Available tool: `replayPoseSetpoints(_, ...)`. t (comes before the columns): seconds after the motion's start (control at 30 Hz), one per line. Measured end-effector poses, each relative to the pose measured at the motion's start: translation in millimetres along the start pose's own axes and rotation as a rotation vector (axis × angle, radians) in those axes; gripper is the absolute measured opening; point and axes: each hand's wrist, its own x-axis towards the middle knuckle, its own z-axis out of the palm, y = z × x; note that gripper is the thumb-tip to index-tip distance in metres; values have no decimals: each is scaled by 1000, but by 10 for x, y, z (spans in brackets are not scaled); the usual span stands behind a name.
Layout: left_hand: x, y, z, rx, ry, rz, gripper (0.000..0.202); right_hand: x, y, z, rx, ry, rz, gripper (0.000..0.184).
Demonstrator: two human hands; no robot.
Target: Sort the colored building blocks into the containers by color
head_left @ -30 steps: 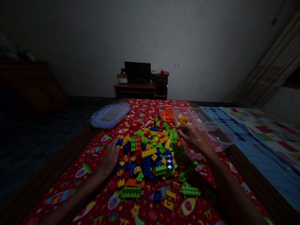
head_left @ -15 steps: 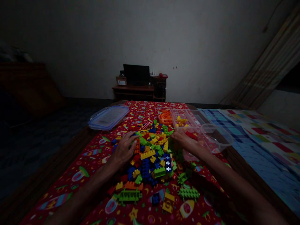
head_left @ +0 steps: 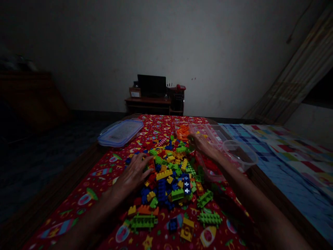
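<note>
Our left hand [head_left: 136, 169] rests half-open over the heap of multicoloured plastic bricks [head_left: 165, 173], hiding some. Our right hand [head_left: 201, 143] has shadowed fingertips; we cannot tell its grip.

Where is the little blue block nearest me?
In the head view, the little blue block is at bottom centre on the cloth, between a green block, left, and a yellow block, right.

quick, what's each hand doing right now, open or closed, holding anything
Left hand: open, fingers apart, at the left side of the block pile.
Right hand: fingers curled; too dark to tell whether it holds a block.
</note>
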Motion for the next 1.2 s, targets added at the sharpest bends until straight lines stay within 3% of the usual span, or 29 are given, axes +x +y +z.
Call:
replayPoseSetpoints(0.13, 41, -10, 61, -67, -55, -69, 42, 323, -107, 94, -27, -49, 123, 24)
replayPoseSetpoints(0.2, 91, -18, 52, -110, -47, -118, 46, 282, -215, 78, 50, -102, 197, 24)
replayPoseSetpoints(0.27, 169, -1, -12, -143, -25, -169, 47, -5, -360, -25, 179, -149, 242, 27)
replayPoseSetpoints(0.37, 332, 62, -163, -205, -30, -245, 46, -614, -565, -220, 338, -52, 179, 46)
replayPoseSetpoints(0.43, 455, 103, -236, -264, -42, -297, 46, -769, -627, -249, 403, -49, 138, 54)
replayPoseSetpoints(0.5, 573, 132, -251, -344, -41, -337, 48, -564, -593, -155, 308, -77, 250, 54)
replayPoseSetpoints(0.63, 752, 184, -165, -541, -7, -370, 52, 283, -279, 176, 205, -117, 287, 43)
replayPoseSetpoints(0.7, 810, 219, -115, -589, 10, -374, 54, 506, -103, 261, 192, -109, 283, 46)
replayPoseSetpoints(0.83, 916, 281, -53, -594, 67, -370, 55, 414, 58, 215, 200, -127, 220, 46)
replayPoseSetpoints(1.03, 1042, 337, 33, -757, 53, -343, 52, 100, -114, 236, -158, -429, 64, 30)
replayPoseSetpoints(1.2, 945, 353, 103, -807, -3, -381, 52, 76, -201, 268, -258, -429, 46, 43)
